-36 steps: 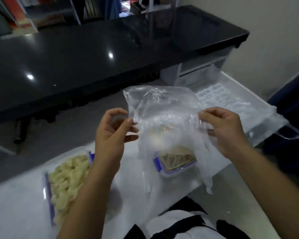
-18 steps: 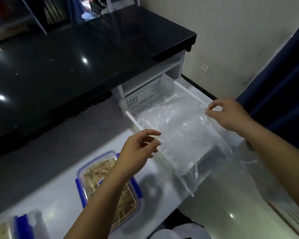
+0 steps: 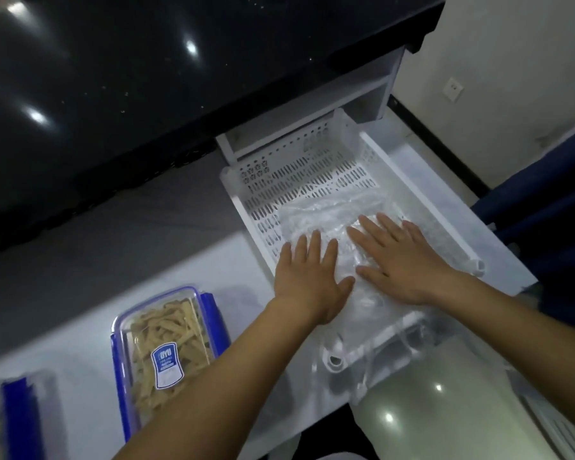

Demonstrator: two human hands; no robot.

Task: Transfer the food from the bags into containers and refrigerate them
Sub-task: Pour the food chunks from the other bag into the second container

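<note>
An empty clear plastic bag (image 3: 326,210) lies flat in a white perforated tray (image 3: 299,167) on the white table. My left hand (image 3: 307,277) and my right hand (image 3: 402,257) press on the bag side by side, palms down, fingers straight. A clear container with blue clips (image 3: 166,356) holds pale tan food strips and stands on the table at the lower left, lid on. A second blue-clipped container (image 3: 10,416) shows partly at the left edge.
A black glossy counter (image 3: 180,68) runs along the back, with a white shelf unit (image 3: 372,91) under its right end. A wall socket (image 3: 452,89) is on the right wall. Dark blue fabric (image 3: 551,200) hangs at the right.
The bag was held up in the air by both hands, then carried right by my right hand. Now it lies in the tray with both hands flat on it.
</note>
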